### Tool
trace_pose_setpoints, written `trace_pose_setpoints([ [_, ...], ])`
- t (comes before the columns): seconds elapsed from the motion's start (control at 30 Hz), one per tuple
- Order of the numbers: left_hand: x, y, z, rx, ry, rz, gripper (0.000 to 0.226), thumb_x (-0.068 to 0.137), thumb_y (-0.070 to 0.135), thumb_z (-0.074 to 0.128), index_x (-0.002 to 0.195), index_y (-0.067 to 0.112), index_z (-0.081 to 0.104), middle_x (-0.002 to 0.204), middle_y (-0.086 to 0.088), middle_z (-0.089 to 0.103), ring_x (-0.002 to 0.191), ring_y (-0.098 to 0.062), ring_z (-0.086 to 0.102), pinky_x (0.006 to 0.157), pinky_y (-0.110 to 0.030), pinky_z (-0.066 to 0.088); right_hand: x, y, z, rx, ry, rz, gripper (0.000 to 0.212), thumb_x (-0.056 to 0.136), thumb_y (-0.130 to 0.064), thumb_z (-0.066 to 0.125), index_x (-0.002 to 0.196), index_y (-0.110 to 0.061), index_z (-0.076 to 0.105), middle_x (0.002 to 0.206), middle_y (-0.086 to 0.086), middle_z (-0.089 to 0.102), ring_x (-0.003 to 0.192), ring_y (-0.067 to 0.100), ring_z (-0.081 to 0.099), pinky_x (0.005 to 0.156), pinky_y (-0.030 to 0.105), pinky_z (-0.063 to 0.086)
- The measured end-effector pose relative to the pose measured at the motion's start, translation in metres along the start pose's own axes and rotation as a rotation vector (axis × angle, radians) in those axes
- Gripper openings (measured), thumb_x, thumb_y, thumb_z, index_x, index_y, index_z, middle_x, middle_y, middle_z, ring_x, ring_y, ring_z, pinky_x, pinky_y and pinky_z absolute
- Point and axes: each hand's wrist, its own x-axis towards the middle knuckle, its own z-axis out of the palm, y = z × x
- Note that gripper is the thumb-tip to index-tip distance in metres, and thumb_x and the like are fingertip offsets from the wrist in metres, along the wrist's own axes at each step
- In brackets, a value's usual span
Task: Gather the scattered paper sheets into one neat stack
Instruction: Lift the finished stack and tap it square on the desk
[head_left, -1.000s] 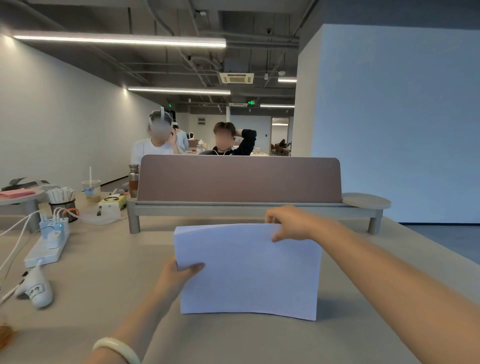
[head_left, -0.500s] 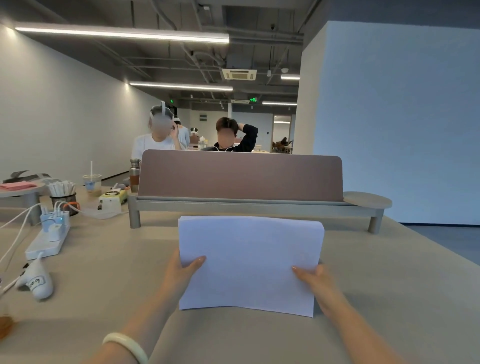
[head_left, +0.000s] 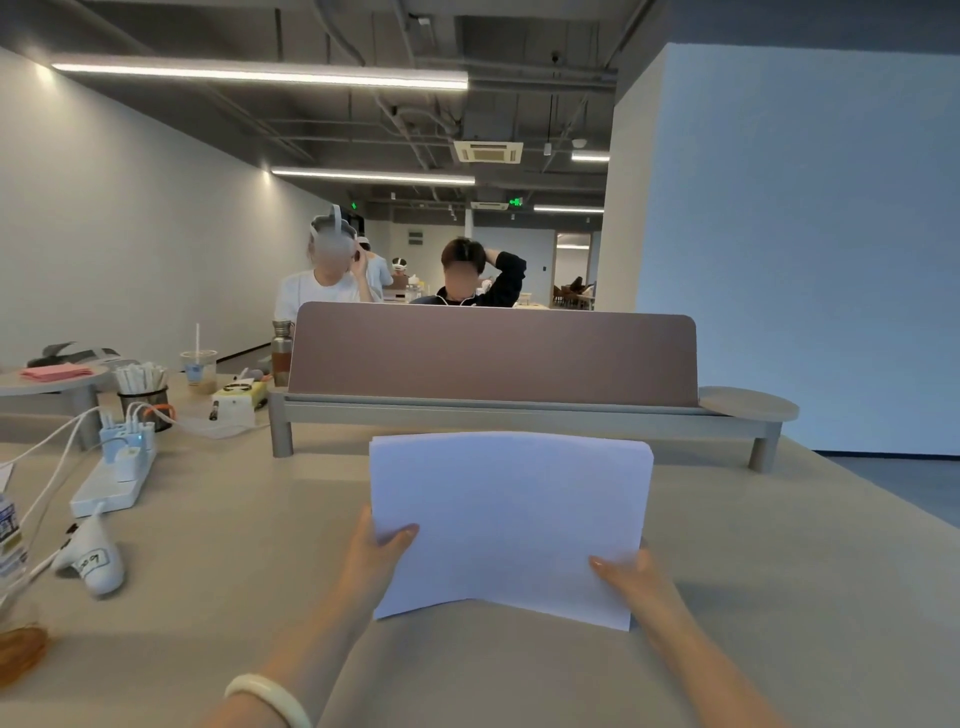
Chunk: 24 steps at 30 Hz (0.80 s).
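Observation:
A stack of white paper sheets (head_left: 511, 514) stands upright on its lower edge on the beige table (head_left: 779, 571), slightly bowed. My left hand (head_left: 376, 558) grips the stack's left edge, thumb on the front face. My right hand (head_left: 636, 579) grips the right edge low down, thumb on the front as well. The fingers of both hands are hidden behind the sheets. No loose sheets show elsewhere on the table.
A brown desk divider (head_left: 493, 356) on a grey rail stands just behind the stack. At the left lie a white power strip (head_left: 117, 475) with cables, a white charger (head_left: 93, 564), a pen cup (head_left: 143, 392) and a drink cup (head_left: 198, 366). Two people sit beyond the divider.
My right hand left the stack's top edge and came down to grip its lower right side. The stack now stands more upright, held from both sides.

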Motion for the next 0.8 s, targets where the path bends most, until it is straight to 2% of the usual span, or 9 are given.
trace_pose_setpoints([
  [0.13, 0.0, -0.005, -0.002, -0.012, 0.053, -0.015, 0.039, 0.073, 0.029, 0.064, 0.111, 0.026, 0.059, 0.108, -0.002, 0.07, 0.101, -0.022, 0.068, 0.081, -0.04, 0.057, 0.003, -0.006, 0.001, -0.121, 0.068, -0.038, 0.034, 0.082, -0.003, 0.067, 0.114, -0.008, 0.056, 0.114, 0.012, 0.066, 0.094, 0.025, 0.063, 0.078, 0.032, 0.049],
  [0.3, 0.002, -0.007, -0.007, -0.104, 0.113, -0.092, 0.049, 0.064, 0.026, 0.072, 0.112, 0.023, 0.058, 0.108, 0.001, 0.071, 0.101, -0.02, 0.067, 0.069, -0.025, 0.053, 0.019, -0.102, -0.016, -0.458, 0.074, -0.197, 0.034, 0.083, -0.01, 0.066, 0.115, -0.005, 0.055, 0.113, 0.008, 0.06, 0.102, 0.026, 0.057, 0.085, 0.037, 0.045],
  [0.37, 0.006, -0.006, -0.012, -0.138, 0.162, -0.142, 0.073, 0.058, 0.028, 0.081, 0.124, 0.018, 0.051, 0.124, -0.005, 0.064, 0.11, -0.022, 0.062, 0.078, -0.029, 0.052, 0.017, -0.16, -0.02, -0.689, -0.018, -0.327, 0.027, 0.084, -0.015, 0.065, 0.108, -0.008, 0.057, 0.107, 0.004, 0.058, 0.101, 0.024, 0.054, 0.079, 0.034, 0.041],
  [0.43, 0.012, 0.002, -0.019, -0.004, 0.329, -0.186, 0.098, 0.064, 0.025, 0.085, 0.144, 0.017, 0.028, 0.143, -0.006, 0.043, 0.127, -0.025, 0.047, 0.096, -0.036, 0.044, 0.01, -0.211, -0.015, -0.93, -0.114, -0.433, 0.011, 0.083, -0.018, 0.065, 0.09, -0.017, 0.056, 0.097, 0.001, 0.057, 0.095, 0.023, 0.053, 0.069, 0.03, 0.039],
  [0.5, 0.02, 0.013, -0.022, 0.216, 0.429, -0.149, 0.114, 0.065, 0.024, 0.085, 0.15, 0.023, 0.01, 0.152, -0.003, 0.024, 0.14, -0.022, 0.027, 0.11, -0.043, 0.032, 0.005, -0.246, 0.002, -1.164, -0.196, -0.506, 0.02, 0.084, -0.019, 0.065, 0.078, -0.023, 0.046, 0.091, -0.004, 0.051, 0.09, 0.02, 0.049, 0.063, 0.028, 0.036],
  [0.53, 0.022, 0.019, -0.02, 0.279, 0.395, -0.098, 0.115, 0.064, 0.026, 0.086, 0.15, 0.024, 0.01, 0.153, 0.001, 0.022, 0.141, -0.018, 0.022, 0.113, -0.044, 0.029, 0.004, -0.256, 0.013, -1.252, -0.228, -0.522, 0.021, 0.085, -0.019, 0.065, 0.081, -0.023, 0.045, 0.092, -0.004, 0.049, 0.089, 0.019, 0.047, 0.064, 0.029, 0.035],
  [0.6, 0.025, 0.028, -0.011, 0.287, 0.206, -0.024, 0.093, 0.068, 0.025, 0.083, 0.144, 0.026, 0.028, 0.142, 0.013, 0.035, 0.133, -0.009, 0.033, 0.106, -0.036, 0.037, 0.005, -0.266, 0.032, -1.382, -0.278, -0.529, 0.021, 0.086, -0.019, 0.064, 0.088, -0.023, 0.044, 0.096, -0.003, 0.046, 0.091, 0.019, 0.045, 0.07, 0.03, 0.036],
  [0.7, 0.026, 0.03, 0.002, 0.164, -0.008, -0.046, 0.041, 0.076, 0.025, 0.077, 0.11, 0.029, 0.056, 0.108, 0.016, 0.066, 0.108, -0.013, 0.063, 0.075, -0.02, 0.053, 0.011, -0.266, 0.049, -1.44, -0.329, -0.525, 0.02, 0.085, -0.019, 0.065, 0.093, -0.022, 0.047, 0.099, -0.002, 0.047, 0.092, 0.02, 0.047, 0.074, 0.031, 0.039],
  [0.8, 0.025, 0.025, 0.007, 0.091, 0.011, -0.049, 0.038, 0.075, 0.032, 0.067, 0.11, 0.024, 0.059, 0.106, 0.007, 0.071, 0.1, -0.018, 0.068, 0.078, -0.033, 0.057, 0.013, -0.262, 0.045, -1.352, -0.322, -0.518, 0.02, 0.082, -0.021, 0.069, 0.093, -0.02, 0.052, 0.097, -0.003, 0.049, 0.09, 0.018, 0.048, 0.067, 0.028, 0.038],
])
